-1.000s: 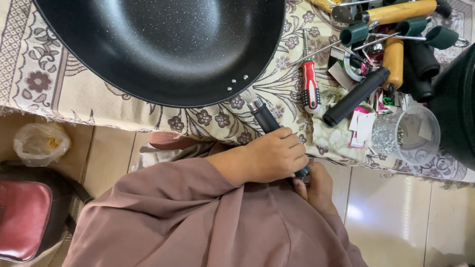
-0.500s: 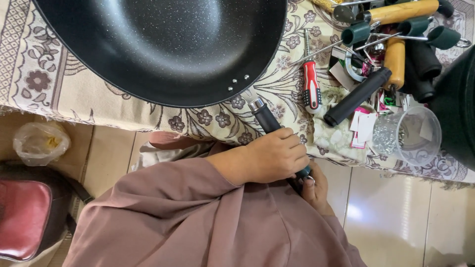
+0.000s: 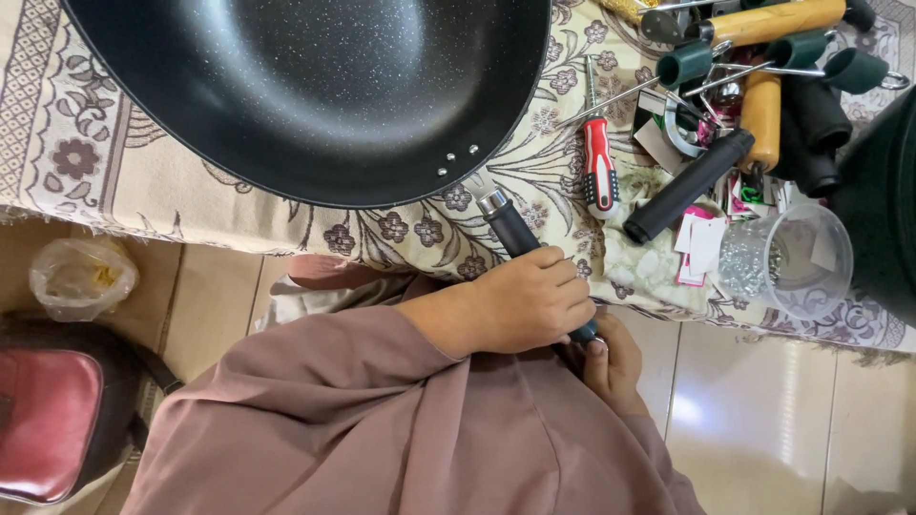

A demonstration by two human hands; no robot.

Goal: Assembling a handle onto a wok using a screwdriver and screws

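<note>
A large black wok (image 3: 315, 86) lies on a cream floral cloth (image 3: 86, 172). Its black handle (image 3: 510, 229), with a metal collar at the pan, reaches toward me over the table edge. My left hand (image 3: 525, 305), in a mauve sleeve, is closed around the handle's near part. My right hand (image 3: 613, 367) sits just below it at the handle's end, fingers curled against the tip; the end itself is mostly hidden by both hands.
Right of the wok lie a red-handled screwdriver (image 3: 598, 167), a loose black handle (image 3: 687, 186), wooden and green handles (image 3: 763, 38) and a clear plastic cup of small metal parts (image 3: 787, 262). A plastic bag (image 3: 81, 277) and a red bag (image 3: 43, 420) sit on the floor at left.
Almost nothing moves. Both hands stay on the wok handle, with the right hand shifting slightly at the handle's end.
</note>
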